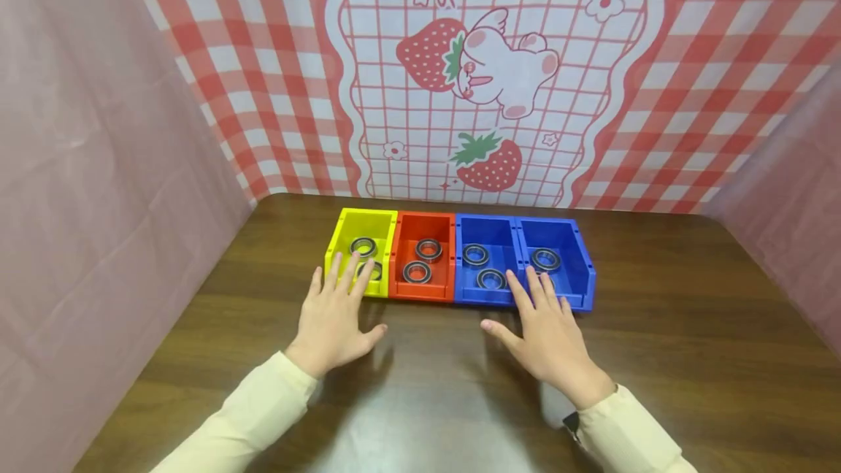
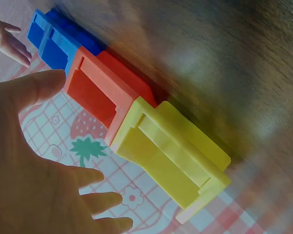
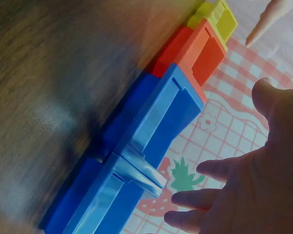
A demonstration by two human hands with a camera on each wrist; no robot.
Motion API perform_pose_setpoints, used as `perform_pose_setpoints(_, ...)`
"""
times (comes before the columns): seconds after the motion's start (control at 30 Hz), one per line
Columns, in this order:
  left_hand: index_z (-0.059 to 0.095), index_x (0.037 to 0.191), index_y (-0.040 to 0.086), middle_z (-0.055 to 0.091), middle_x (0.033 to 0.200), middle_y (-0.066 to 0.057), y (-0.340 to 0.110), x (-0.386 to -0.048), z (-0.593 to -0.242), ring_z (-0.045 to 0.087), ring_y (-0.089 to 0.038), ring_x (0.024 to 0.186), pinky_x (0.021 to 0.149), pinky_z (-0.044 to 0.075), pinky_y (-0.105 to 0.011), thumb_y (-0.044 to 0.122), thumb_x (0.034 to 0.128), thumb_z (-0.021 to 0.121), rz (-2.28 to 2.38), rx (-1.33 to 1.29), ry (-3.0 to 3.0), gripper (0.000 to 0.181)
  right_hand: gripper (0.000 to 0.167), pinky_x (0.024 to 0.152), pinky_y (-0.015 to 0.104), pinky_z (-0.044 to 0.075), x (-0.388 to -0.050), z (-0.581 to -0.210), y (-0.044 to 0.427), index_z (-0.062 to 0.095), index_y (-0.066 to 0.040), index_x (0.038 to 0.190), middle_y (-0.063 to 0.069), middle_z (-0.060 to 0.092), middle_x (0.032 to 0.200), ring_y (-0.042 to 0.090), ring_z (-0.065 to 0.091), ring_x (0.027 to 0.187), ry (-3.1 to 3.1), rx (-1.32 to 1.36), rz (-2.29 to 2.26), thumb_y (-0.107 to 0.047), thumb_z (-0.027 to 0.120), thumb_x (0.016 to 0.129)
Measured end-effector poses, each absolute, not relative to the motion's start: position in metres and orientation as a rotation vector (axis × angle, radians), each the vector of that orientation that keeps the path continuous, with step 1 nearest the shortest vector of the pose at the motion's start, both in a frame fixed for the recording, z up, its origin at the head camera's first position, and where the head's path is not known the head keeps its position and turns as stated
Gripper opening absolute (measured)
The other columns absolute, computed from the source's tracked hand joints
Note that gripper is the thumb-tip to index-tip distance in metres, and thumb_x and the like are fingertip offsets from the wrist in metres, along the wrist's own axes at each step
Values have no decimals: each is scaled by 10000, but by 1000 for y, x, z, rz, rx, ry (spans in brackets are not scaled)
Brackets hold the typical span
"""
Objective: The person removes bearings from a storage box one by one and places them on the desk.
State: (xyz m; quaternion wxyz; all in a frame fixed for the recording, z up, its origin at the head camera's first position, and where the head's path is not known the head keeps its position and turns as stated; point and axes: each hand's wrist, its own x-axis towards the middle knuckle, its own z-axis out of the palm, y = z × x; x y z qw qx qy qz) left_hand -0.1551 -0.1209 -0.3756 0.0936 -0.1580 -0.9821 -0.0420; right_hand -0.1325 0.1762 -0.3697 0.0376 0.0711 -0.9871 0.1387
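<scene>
A yellow bin (image 1: 339,238), a red bin (image 1: 423,292) and two blue bins (image 1: 482,225) stand side by side in a row, with metal rings such as the one (image 1: 429,250) in the red bin. My left hand (image 1: 333,323), fingers spread, hovers at the front of the yellow bin, its fingertips over a ring there. Over the front of the blue bins my right hand (image 1: 548,334) is spread, partly hiding a ring in the rightmost one. Neither hand holds anything. Both wrist views show the fingers extended beside the bins.
The bins rest on a brown wooden table (image 1: 420,400). Behind it hangs a checked cloth (image 1: 276,93) with strawberry prints, and pinkish cloth (image 1: 98,166) hangs at both sides.
</scene>
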Motion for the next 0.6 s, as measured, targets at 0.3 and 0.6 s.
perform_pose_setpoints(0.3,268,1520,126,267,1584,-143,-122,-162,-374,214,-421,1465,1161,207,-606,605,790,631,-192,-468,-2948,945,891,1122,676,181,-139,-370,176,252,-157,1528,226,185,1589,488,158,1448,-3052,211,444,-695,484,856)
perform_pose_setpoints(0.6,231,1530,124,224,1596,-155,-121,-168,-373,189,-428,1470,1166,203,-604,591,816,608,-244,-473,-3028,933,881,1112,685,181,-142,-365,175,260,-157,1525,235,197,1583,492,159,1447,-3056,237,438,-690,481,860)
